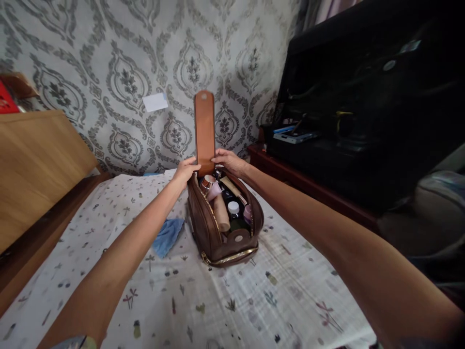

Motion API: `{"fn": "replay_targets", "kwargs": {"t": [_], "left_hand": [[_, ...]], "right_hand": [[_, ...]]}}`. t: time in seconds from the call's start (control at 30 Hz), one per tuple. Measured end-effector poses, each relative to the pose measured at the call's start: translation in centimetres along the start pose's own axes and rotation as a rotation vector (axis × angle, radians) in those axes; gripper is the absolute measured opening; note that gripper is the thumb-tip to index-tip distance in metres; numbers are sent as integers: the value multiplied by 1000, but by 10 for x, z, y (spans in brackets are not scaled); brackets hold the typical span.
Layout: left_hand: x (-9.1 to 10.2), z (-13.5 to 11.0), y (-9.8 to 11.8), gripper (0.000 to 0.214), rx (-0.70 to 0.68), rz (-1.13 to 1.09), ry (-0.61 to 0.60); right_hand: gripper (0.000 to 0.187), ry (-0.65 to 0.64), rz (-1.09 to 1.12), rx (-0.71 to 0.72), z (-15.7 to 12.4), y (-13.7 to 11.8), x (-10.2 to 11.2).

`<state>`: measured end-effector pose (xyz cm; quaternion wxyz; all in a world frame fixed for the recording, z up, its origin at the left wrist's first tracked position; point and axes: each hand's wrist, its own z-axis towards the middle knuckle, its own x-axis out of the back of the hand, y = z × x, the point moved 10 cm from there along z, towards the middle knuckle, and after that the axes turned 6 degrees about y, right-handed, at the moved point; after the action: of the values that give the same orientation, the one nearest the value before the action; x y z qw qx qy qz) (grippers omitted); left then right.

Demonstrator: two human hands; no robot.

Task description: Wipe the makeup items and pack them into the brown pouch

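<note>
A brown leather toiletry bag [203, 237] stands unzipped on the bed, its mouth spread wide. Its tan-lined strap flap [205, 126] points straight up at the far end. My left hand [186, 170] grips the bag at the left of the flap's base, thumb against it. On the opposite side, my right hand [231, 162] pinches the flap's edge near its base. Inside lie a white-capped dark bottle [233, 208], a beige tube [221, 213], a rose-gold-lidded container [208, 182], a flat yellowish tube [230, 186] and a purple item [247, 213].
A blue cloth [167, 237] lies left of the bag on the patterned white sheet [203, 310]. A wooden headboard-like panel [39, 165] rises at the left. At right, a large dark screen-like panel [345, 97] stands on a reddish-brown cabinet [290, 177]. Patterned wallpaper [127, 63] covers the back.
</note>
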<state>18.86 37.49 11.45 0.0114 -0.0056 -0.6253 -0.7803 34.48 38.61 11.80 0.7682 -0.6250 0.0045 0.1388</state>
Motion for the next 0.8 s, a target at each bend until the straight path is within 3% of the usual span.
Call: {"fn": "replay_targets", "kwargs": {"t": [0.2, 0.43, 0.63, 0.8], "left_hand": [[-4, -17, 15, 27, -111, 115, 13], [-15, -52, 40, 31, -268, 202, -35], [-29, -95, 58, 47, -537, 436, -110], [-21, -139, 65, 51, -591, 521, 34]], "right_hand": [[26, 13, -85, 110, -19, -21, -10], [23, -42, -238, 199, -45, -25, -17], [28, -114, -384, 241, -80, -31, -16], [35, -19, -502, 311, -105, -40, -4]]}}
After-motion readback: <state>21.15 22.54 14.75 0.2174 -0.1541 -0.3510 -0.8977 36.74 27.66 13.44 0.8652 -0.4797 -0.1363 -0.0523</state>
